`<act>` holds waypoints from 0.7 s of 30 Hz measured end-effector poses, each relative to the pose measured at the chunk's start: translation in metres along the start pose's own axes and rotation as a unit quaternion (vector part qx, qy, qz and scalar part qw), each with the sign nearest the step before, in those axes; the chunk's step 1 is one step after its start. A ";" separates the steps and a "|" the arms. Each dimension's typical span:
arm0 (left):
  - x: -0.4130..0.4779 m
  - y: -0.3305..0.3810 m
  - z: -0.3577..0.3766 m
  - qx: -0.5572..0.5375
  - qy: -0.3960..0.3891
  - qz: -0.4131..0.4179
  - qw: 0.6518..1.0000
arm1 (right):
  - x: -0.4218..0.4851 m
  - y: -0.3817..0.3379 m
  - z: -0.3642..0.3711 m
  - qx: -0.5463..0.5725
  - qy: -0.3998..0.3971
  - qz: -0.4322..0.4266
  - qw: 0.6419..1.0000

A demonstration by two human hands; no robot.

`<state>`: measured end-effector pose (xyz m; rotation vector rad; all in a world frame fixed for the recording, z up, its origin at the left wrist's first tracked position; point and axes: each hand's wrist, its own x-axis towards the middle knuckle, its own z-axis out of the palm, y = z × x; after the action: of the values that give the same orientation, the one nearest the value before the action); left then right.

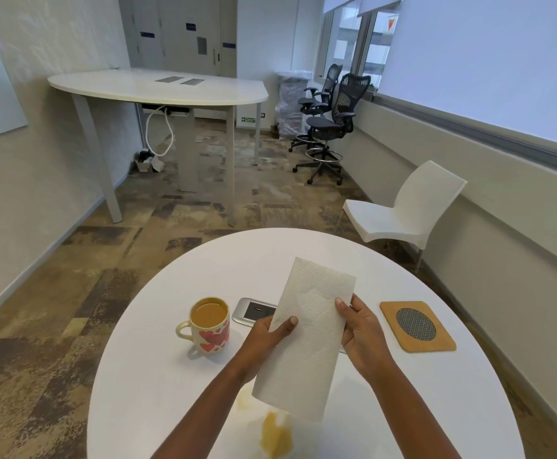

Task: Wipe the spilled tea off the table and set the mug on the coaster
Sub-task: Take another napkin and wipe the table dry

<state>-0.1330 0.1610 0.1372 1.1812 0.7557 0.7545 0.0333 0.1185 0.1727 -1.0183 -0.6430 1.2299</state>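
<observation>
A white paper towel [306,339] is held up above the round white table [237,260]. My left hand [267,332] pinches its left edge and my right hand [359,329] pinches its right edge. A cream mug [209,324] with red hearts stands left of my hands, full of milky tea, its handle pointing left. Spilled tea [275,437] forms a brownish puddle near the table's front edge, partly hidden by the towel and my left forearm. A square wooden coaster [417,326] with a grey mesh centre lies on the right side of the table.
A silver power socket plate [254,309] is set into the table between the mug and the towel. A white plastic chair [409,210] stands behind the table on the right. Farther back are a tall white desk [158,87] and black office chairs [333,120].
</observation>
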 end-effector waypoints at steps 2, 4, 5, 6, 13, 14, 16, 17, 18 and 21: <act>0.001 -0.002 0.000 -0.018 0.019 0.005 1.000 | -0.005 0.009 0.003 -0.009 -0.018 0.027 0.999; 0.002 -0.003 0.002 -0.029 0.038 0.006 0.999 | -0.011 0.019 0.004 -0.040 -0.027 0.054 0.997; 0.003 -0.004 0.002 -0.031 0.049 0.006 0.998 | -0.015 0.025 0.003 -0.060 -0.026 0.063 0.996; 0.003 -0.005 0.003 -0.029 0.056 0.004 0.998 | -0.017 0.030 0.003 -0.080 -0.021 0.066 0.994; 0.004 -0.014 -0.010 -0.009 0.017 -0.013 1.000 | -0.022 0.039 -0.003 -0.129 0.021 0.062 0.989; 0.003 -0.015 -0.013 -0.013 0.003 -0.019 1.000 | -0.021 0.039 -0.004 -0.125 0.027 0.070 0.989; 0.002 -0.018 -0.019 -0.029 -0.008 -0.038 0.999 | -0.022 0.038 -0.007 -0.110 0.027 0.092 0.989; 0.001 -0.019 -0.021 -0.042 -0.007 -0.050 0.998 | -0.022 0.038 -0.007 -0.110 0.024 0.100 0.989; 0.000 -0.020 -0.023 -0.049 -0.001 -0.060 0.997 | -0.023 0.038 -0.008 -0.118 0.024 0.106 0.987; -0.001 -0.024 -0.028 -0.032 0.012 -0.076 0.996 | -0.024 0.041 -0.010 -0.145 0.039 0.121 0.981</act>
<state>-0.1539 0.1694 0.1087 1.0450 0.8258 0.6619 0.0167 0.0929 0.1344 -1.4139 -0.6635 1.3227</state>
